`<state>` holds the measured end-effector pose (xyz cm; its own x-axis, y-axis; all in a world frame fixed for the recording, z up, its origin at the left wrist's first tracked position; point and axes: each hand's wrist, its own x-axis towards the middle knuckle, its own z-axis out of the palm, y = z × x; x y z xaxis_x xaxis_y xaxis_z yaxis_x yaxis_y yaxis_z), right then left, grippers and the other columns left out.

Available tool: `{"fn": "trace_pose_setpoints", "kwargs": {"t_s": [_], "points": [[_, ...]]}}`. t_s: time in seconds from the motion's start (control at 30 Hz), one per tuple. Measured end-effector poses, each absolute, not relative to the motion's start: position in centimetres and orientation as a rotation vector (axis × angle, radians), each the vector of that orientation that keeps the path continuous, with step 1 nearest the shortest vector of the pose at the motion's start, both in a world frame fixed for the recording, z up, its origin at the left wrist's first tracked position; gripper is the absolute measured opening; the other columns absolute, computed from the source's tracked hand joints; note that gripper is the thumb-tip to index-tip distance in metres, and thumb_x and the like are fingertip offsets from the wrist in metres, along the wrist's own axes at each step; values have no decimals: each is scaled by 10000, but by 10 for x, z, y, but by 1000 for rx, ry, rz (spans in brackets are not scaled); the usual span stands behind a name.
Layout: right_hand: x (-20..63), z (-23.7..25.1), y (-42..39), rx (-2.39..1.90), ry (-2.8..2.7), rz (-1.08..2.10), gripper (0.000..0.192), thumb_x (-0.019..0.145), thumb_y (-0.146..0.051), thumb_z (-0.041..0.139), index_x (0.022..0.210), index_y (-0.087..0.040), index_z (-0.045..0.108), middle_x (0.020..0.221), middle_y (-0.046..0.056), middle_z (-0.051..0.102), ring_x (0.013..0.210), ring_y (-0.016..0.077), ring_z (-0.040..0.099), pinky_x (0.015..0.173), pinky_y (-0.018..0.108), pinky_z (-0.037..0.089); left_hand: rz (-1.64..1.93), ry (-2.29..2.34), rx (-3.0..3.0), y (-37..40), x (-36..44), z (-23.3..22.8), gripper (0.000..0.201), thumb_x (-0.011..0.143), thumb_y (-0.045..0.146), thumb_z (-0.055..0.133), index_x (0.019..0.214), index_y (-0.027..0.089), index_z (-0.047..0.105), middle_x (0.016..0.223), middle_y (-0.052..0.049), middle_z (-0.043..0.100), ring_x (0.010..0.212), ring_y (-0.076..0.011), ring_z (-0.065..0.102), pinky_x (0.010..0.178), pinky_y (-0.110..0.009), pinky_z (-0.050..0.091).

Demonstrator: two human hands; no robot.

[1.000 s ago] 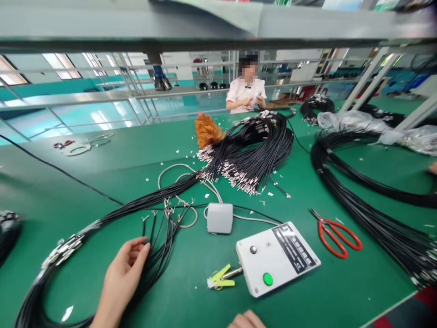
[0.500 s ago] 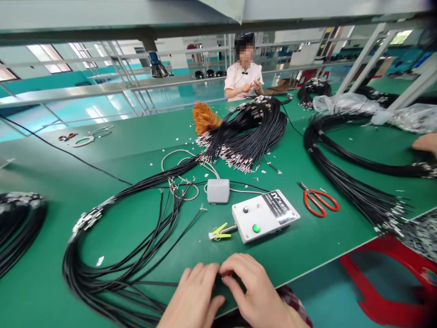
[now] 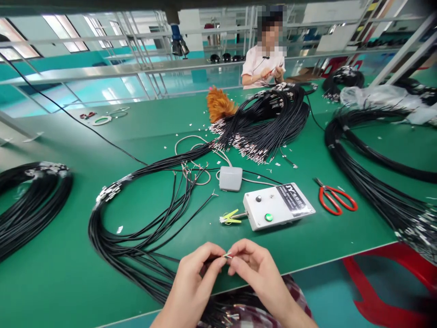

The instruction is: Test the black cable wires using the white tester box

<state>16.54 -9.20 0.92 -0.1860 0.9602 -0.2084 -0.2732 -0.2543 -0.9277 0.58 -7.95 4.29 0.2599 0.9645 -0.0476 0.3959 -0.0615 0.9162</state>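
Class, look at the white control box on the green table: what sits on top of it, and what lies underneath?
On top of the white control box: a green button, a small dark knob and a black label. Its underside rests on the green table, so anything beneath is hidden.

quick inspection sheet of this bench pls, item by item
surface: green table, white scraps scattered
job's things: wire end with metal tip, white tester box, yellow clip, grey pedal
clutter: red scissors, orange duster
grippers: left hand and right hand pinch the wire end together
cables: black bundles looped across table
surroundings: person seated opposite, metal racks
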Motion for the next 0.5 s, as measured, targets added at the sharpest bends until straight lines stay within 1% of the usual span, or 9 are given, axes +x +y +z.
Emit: {"fn": "trace_pose_setpoints", "kwargs": {"t_s": [0.1,0.27,0.4,0.5], "points": [[160,11,-89,-1093,-944,1613,353,767,-506,754,817,-174,646,688,-3,646,635,133,621,650,256,480,809,1288,1634,-78,4,37,196,901,313,559,769,214,663,701,-1,685,653,-169,636,614,-220,501],[152,11,-82,-1148,-841,1671,428,671,-554,806,728,-166,635,644,-6,626,553,109,576,587,237,464,859,1287,1569,-78,1,25,141,901,305,565,842,216,658,757,-13,700,712,-182,662,672,-239,531],[142,7,-82,-1084,-774,1694,412,692,-536,795,693,-162,622,570,-32,575,499,83,513,549,216,417,945,1333,1379,-83,2,17,149,898,333,563,863,209,637,725,-13,670,657,-174,637,591,-237,521],[140,8,-81,-1071,-742,1755,375,701,-487,798,679,-158,619,580,-34,577,502,74,497,563,209,402,936,1293,1250,-83,1,19,170,877,356,593,938,206,646,775,-21,667,636,-160,612,535,-225,495]]}}
